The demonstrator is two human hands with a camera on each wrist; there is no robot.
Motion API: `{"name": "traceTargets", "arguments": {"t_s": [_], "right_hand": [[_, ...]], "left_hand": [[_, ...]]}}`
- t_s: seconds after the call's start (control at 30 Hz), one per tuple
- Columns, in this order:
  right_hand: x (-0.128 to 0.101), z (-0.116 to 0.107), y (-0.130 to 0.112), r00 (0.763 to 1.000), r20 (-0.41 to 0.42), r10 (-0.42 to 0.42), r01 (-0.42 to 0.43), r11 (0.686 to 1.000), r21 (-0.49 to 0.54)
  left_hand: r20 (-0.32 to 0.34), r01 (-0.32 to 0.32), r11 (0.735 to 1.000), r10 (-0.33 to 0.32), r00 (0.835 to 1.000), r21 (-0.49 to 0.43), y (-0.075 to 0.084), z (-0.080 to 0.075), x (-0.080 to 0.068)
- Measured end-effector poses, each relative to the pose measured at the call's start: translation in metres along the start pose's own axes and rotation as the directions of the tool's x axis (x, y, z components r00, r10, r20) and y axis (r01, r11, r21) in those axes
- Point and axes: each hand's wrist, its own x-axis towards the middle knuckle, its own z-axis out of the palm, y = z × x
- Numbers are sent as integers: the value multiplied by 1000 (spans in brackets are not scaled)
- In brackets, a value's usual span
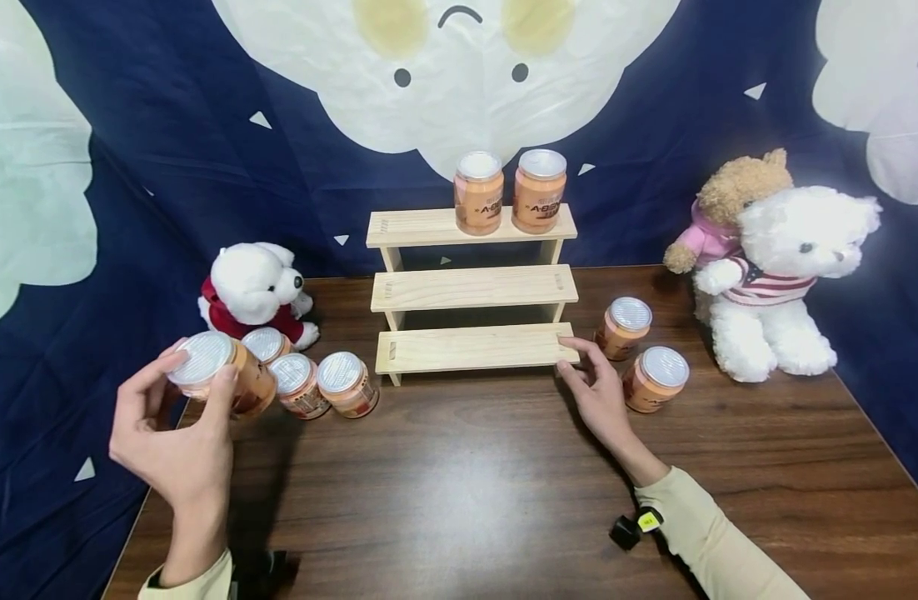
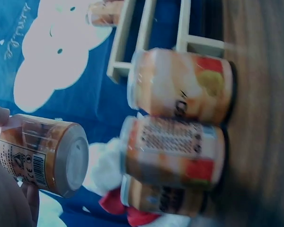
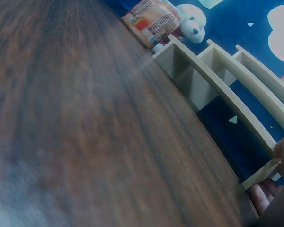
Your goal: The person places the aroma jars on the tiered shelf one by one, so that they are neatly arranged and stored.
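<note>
My left hand (image 1: 176,442) grips an orange-labelled can (image 1: 252,379) with a silver lid, lifted and tilted above the table at the left. In the left wrist view the base of this can (image 2: 75,158) shows. Three similar cans stand just right of it, among them one nearest the shelf (image 1: 348,385). With thumb and fingers, my right hand (image 1: 597,396) pinches the right end of the lowest step of a three-tier wooden shelf (image 1: 474,348). Two cans stand on the top step, including the right one (image 1: 540,193). Beside my right hand are two more, the nearer one (image 1: 656,380) included.
A white plush dog in red (image 1: 256,287) sits behind the left cans. At the right sit a white plush bear (image 1: 785,283) and a brown plush toy (image 1: 736,196) in pink. A blue cloth with clouds hangs behind the brown table (image 1: 459,500).
</note>
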Motion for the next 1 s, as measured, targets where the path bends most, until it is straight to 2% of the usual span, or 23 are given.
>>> {"name": "traceTargets", "arguments": {"t_s": [0.27,0.53,0.77,1.0], "right_hand": [[0,1,0,1000,5,-10,10,1000,9],[-1,1,-1,1000,-3,3,-3,1000,-4],[0,1,-1,1000,-1,-1,1,1000,-3],[0,1,-2,1000,-14,1,-1,1000,-7]], "left_hand": [[62,0,995,7,998,-101,16,16,3],[123,-11,993,25,992,-119,21,38,1],[208,22,989,9,978,-147,20,58,0],[292,71,988,-28,956,-136,23,88,-5]]}}
